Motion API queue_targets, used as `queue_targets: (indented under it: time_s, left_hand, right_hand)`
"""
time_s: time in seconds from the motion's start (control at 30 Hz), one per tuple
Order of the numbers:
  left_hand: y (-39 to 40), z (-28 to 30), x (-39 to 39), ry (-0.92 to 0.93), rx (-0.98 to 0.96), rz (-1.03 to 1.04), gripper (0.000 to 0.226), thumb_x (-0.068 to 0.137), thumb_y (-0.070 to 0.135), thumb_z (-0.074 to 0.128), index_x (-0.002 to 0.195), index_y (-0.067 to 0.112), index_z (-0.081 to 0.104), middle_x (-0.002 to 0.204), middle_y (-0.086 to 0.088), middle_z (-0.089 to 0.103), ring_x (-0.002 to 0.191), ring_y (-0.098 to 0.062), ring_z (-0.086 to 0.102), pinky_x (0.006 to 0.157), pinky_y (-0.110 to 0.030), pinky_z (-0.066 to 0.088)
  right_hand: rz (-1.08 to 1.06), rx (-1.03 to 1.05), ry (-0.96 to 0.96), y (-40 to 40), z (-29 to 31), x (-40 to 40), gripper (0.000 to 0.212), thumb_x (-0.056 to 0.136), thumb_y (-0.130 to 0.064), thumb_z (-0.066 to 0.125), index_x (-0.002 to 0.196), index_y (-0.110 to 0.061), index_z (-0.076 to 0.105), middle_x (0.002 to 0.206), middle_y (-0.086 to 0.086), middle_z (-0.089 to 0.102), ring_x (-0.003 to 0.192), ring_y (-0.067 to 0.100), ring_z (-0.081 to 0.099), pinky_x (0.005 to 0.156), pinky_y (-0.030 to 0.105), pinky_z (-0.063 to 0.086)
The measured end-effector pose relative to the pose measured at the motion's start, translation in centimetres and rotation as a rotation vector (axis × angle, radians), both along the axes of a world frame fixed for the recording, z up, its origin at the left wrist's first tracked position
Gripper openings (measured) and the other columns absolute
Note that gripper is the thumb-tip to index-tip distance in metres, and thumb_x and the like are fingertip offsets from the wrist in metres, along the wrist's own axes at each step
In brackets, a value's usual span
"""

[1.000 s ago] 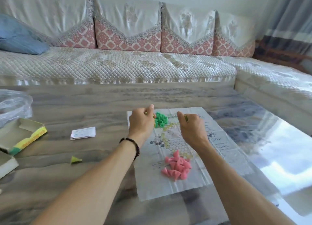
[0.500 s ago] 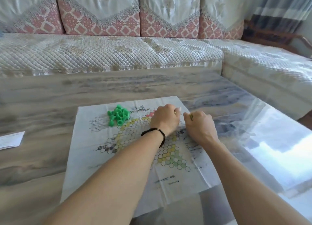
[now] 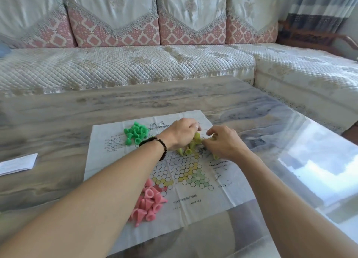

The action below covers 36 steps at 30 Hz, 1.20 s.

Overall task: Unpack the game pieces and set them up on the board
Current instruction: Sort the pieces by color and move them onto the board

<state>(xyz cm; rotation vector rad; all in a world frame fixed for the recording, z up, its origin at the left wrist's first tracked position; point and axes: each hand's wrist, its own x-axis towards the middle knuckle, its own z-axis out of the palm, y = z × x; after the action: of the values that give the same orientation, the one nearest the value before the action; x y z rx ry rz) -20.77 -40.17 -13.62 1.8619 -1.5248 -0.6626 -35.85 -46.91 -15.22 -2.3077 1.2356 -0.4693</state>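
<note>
A paper game board (image 3: 195, 199) with a hexagon star pattern lies flat on the table. A heap of green pieces (image 3: 135, 132) sits at its far left corner, and a heap of pink cone pieces (image 3: 149, 203) at its near left. Yellow-green pieces (image 3: 190, 146) spill onto the board's far middle, partly hidden by both hands. My left hand (image 3: 181, 132), with a dark bead bracelet on the wrist, has its fingers curled over these pieces. My right hand (image 3: 222, 141) is beside it, fingers curled down onto the same pile.
The board lies on a grey marbled table (image 3: 58, 122) with a glossy right part. A folded white paper slip (image 3: 17, 163) lies at the left edge. A quilted sofa (image 3: 126, 64) runs behind and to the right of the table.
Both hands moved from beside the green heap to the board's far middle. Yellow-green pieces now lie on the board under the hands. The view shifted right.
</note>
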Motion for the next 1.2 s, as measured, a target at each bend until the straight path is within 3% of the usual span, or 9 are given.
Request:
queue_targets:
  time_s: [0.1,0.23,0.33,0.47,0.57,0.8,0.93,1.07,1.2]
  left_hand:
    - [1.4,0.0,1.1,0.019,0.049,-0.034,0.028,0.094,0.01,0.042,0.115,0.02,0.058,0.118,-0.002,0.058,0.111,-0.018,0.053,0.098,-0.038,0.044]
    - [3.4,-0.1,2.5,-0.077,0.101,-0.033,0.052,0.083,0.011,0.057,0.133,0.021,0.048,0.13,-0.003,0.051,0.113,-0.015,0.05,0.091,-0.029,0.043]
    - [4.2,0.0,2.7,-0.167,0.193,-0.087,0.074,0.074,0.006,0.067,0.141,0.019,0.039,0.131,-0.004,0.047,0.094,-0.014,0.055,0.068,-0.016,0.044]
    - [3.8,0.0,1.9,-0.2,0.206,-0.122,0.041,0.072,-0.002,0.07,0.101,0.014,0.046,0.117,-0.014,0.055,0.066,-0.015,0.046,0.059,-0.028,0.042]
    - [2.8,0.3,1.0,-0.267,0.203,-0.12,0.031,0.075,-0.001,0.067,0.105,0.004,0.057,0.103,-0.01,0.062,0.072,-0.017,0.054,0.064,-0.031,0.049]
    - [1.8,0.0,-0.7,-0.219,0.079,-0.132,0.052,0.077,-0.002,0.062,0.125,0.02,0.058,0.108,-0.002,0.056,0.098,-0.022,0.059,0.078,-0.029,0.049]
    - [2.1,0.2,0.5,-0.182,0.11,-0.122,0.072,0.072,-0.003,0.066,0.138,0.014,0.043,0.13,-0.01,0.039,0.097,-0.026,0.058,0.073,-0.028,0.048]
    - [0.8,0.8,-0.2,-0.168,0.207,-0.183,0.056,0.067,-0.006,0.067,0.119,0.006,0.05,0.091,-0.007,0.057,0.071,-0.02,0.052,0.058,-0.03,0.041]
    - [-0.8,0.9,-0.7,-0.159,0.237,-0.224,0.057,0.066,-0.003,0.072,0.118,0.005,0.052,0.1,-0.006,0.054,0.084,-0.022,0.053,0.062,-0.028,0.041]
  right_hand:
    - [0.032,0.014,-0.076,0.3,0.3,-1.0,0.03,0.091,-0.031,0.053,0.113,-0.013,0.065,0.103,0.003,0.066,0.08,0.011,0.059,0.061,0.018,0.042]
    - [0.021,0.078,-0.169,0.6,0.8,-1.9,0.033,0.097,-0.021,0.039,0.106,0.004,0.059,0.105,0.019,0.067,0.086,0.032,0.065,0.079,0.047,0.054]
    - [0.042,0.18,-0.137,0.7,0.9,-2.6,0.046,0.087,-0.021,0.048,0.132,-0.011,0.053,0.122,0.006,0.062,0.103,0.024,0.061,0.091,0.042,0.051]
    - [0.198,0.195,0.099,1.3,1.3,-2.8,0.084,0.074,-0.026,0.067,0.148,-0.021,0.03,0.136,0.0,0.049,0.11,0.017,0.054,0.091,0.034,0.048]
    - [0.244,0.113,0.217,1.3,1.3,-2.5,0.097,0.068,-0.031,0.081,0.149,-0.018,0.029,0.137,-0.001,0.047,0.11,0.017,0.053,0.095,0.036,0.047]
    - [0.109,0.041,0.004,0.8,0.4,-1.6,0.062,0.069,-0.029,0.082,0.125,-0.014,0.058,0.109,-0.002,0.062,0.087,0.014,0.062,0.063,0.024,0.051]
    - [0.181,0.138,0.057,-0.2,0.9,-2.3,0.089,0.065,-0.03,0.086,0.142,-0.015,0.044,0.124,-0.004,0.057,0.094,0.012,0.062,0.078,0.026,0.05]
    - [0.17,0.14,0.084,-0.8,0.7,-2.5,0.087,0.064,-0.023,0.086,0.141,-0.015,0.046,0.128,-0.005,0.055,0.094,0.012,0.062,0.074,0.024,0.049]
    - [0.108,0.104,0.078,-1.3,0.4,-2.3,0.099,0.06,-0.032,0.088,0.145,-0.019,0.039,0.143,-0.001,0.046,0.117,0.02,0.054,0.094,0.033,0.045]
